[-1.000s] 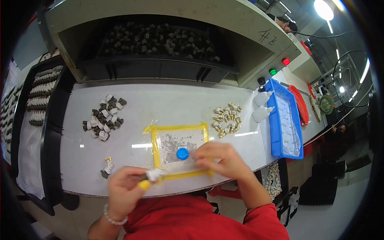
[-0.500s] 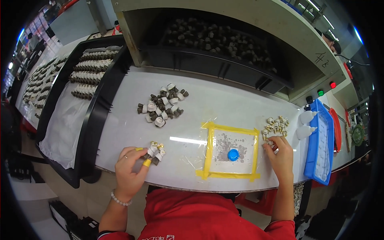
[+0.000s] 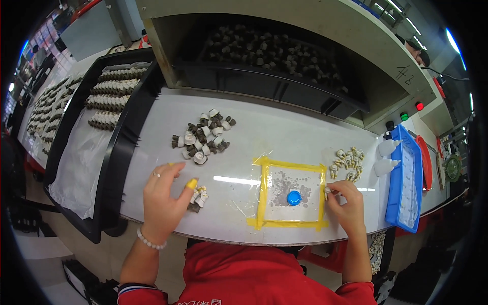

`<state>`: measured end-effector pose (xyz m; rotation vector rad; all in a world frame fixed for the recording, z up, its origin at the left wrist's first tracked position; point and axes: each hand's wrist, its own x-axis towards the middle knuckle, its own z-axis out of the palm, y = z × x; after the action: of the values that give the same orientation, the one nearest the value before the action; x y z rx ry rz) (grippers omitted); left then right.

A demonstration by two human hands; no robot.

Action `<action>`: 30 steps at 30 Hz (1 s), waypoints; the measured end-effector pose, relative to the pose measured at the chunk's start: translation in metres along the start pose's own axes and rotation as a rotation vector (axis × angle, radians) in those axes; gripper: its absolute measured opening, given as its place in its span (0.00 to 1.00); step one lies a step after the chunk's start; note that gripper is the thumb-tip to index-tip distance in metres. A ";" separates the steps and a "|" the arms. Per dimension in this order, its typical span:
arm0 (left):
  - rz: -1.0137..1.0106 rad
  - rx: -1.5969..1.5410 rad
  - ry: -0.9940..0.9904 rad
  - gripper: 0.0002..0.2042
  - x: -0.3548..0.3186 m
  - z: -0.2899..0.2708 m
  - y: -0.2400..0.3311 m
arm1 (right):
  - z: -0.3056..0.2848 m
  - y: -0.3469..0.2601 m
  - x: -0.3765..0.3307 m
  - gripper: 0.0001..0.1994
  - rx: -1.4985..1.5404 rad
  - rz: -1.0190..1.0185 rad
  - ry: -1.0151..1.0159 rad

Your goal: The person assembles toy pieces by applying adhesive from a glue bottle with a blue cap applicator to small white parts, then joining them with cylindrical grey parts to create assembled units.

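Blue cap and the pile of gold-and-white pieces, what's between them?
In the head view, spotted white surface, then the right strip of yellow tape, between blue cap and gold-and-white pile.

Showing dark handwriting (image 3: 405, 74) on the front of the cabinet (image 3: 378, 46), near its right end. Also showing white print (image 3: 207, 303) on the shirt (image 3: 244, 274), running off below, being too cropped for reading.

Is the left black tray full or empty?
Partly full: in the left black tray, rows of pieces occupy the far end, while white liner shows in the near part.
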<state>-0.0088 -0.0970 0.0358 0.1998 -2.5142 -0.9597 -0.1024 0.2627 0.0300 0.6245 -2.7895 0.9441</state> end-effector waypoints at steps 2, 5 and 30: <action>0.012 0.047 -0.059 0.16 0.019 0.009 0.001 | 0.000 0.000 0.000 0.12 -0.033 -0.012 -0.018; 0.027 0.127 -0.141 0.14 0.030 0.023 -0.003 | 0.004 0.003 -0.001 0.11 -0.069 -0.091 0.040; -0.498 -1.446 -0.477 0.19 -0.045 0.082 0.059 | 0.014 -0.008 -0.022 0.13 -0.071 -0.251 0.037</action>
<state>-0.0039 0.0091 0.0052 0.1203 -1.4447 -2.9491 -0.0793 0.2554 0.0177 0.9101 -2.6184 0.7944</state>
